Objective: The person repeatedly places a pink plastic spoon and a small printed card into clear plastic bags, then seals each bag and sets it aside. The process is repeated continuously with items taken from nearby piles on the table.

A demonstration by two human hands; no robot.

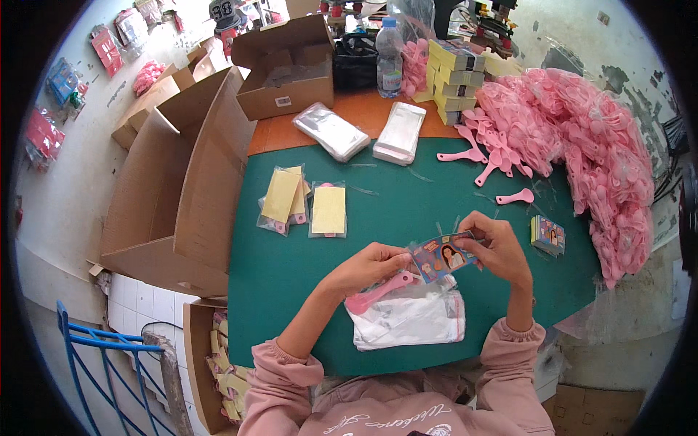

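Colourful printed card (443,256) above clear bags (407,320).

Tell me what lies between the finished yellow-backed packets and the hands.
Only bare green mat lies between the yellow-backed packets and the left hand in the head view.

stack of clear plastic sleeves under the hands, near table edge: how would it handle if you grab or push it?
The clear sleeve stack looks floppy: its top layers wrinkle and sag. Its glossy film suggests sheets would slide apart when pushed, not move as one. Probably light, since it is thin and lies flat on the green mat; no roll or tip risk.
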